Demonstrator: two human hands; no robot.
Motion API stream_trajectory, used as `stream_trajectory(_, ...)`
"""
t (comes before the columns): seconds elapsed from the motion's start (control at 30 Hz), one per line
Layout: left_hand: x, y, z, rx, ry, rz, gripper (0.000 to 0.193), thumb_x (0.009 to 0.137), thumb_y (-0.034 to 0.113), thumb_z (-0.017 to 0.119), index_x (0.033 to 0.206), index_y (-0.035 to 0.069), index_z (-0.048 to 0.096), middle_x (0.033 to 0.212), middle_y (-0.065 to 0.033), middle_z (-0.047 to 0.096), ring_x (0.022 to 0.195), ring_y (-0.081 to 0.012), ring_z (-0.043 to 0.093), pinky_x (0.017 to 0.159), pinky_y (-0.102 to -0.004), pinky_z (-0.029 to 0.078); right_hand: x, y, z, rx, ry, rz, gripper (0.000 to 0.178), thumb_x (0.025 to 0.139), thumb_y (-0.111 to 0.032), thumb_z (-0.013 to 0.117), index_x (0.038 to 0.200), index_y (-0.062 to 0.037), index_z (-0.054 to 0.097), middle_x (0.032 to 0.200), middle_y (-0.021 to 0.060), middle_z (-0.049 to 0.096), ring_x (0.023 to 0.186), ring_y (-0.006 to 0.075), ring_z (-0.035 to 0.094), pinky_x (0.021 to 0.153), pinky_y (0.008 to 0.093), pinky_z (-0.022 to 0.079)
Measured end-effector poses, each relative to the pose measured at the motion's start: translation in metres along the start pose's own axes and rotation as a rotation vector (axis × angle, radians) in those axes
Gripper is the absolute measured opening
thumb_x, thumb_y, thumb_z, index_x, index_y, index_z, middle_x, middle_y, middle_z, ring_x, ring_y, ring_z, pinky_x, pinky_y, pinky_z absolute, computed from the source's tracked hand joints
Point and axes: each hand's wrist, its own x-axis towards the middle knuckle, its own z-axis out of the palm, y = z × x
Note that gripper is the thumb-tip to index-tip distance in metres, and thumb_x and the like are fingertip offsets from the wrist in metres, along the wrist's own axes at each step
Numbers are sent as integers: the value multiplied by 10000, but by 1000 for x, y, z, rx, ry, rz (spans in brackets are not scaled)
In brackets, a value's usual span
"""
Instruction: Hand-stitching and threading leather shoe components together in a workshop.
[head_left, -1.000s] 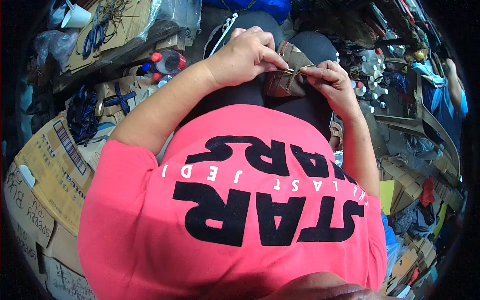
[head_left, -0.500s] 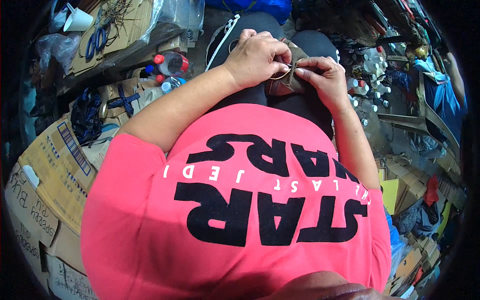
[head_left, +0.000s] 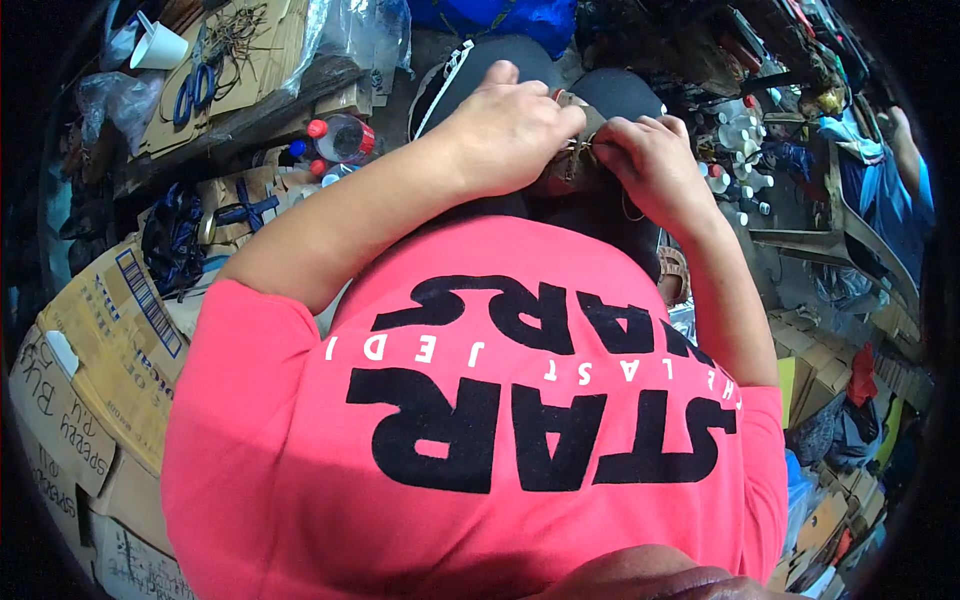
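A brown leather piece, which looks like part of a shoe, rests between my knees over dark trousers. My left hand is closed at its upper left side, the fingertips pinched at a light cord that runs across it. Close beside it, my right hand is curled with thumb and fingers together on the same cord. A thin cord loop hangs below the right hand. The fingers hide most of the leather and the exact spot of the pinch.
Cardboard sheets with blue-handled scissors and a white cup lie at far left. Red-capped bottles stand left of my knees, several small bottles at right. A brown strapped piece shows beside my right forearm.
Both hands have turned and the right fingers have curled inward. Cord loops near the left hand are gone from sight; one now hangs under the right hand. My right forearm has shifted outward.
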Motion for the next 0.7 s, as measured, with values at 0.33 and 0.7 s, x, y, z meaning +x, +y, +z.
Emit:
stream_trajectory(0.33, -40, -39, -13, -67, -2, 73, 150, 800, 55, 555, 920, 139, 586, 793, -29, 625, 830, -224, 598, 852, -408, 385, -25, 24, 0, -71, 8, -74, 78, 810, -78, 596, 870, -128, 594, 735, 65, 634, 831, 289, 585, 842, 404, 397)
stream_trajectory(0.7, -20, -39, -38, -1777, 448, -84, 161, 966, 219, 550, 948, 67, 601, 853, -65, 633, 863, -182, 618, 871, -347, 453, 3, 21, 8, 1749, 472, 118, 179, 937, -227, 604, 980, -53, 599, 915, 70, 624, 853, 157, 612, 856, 361, 484)
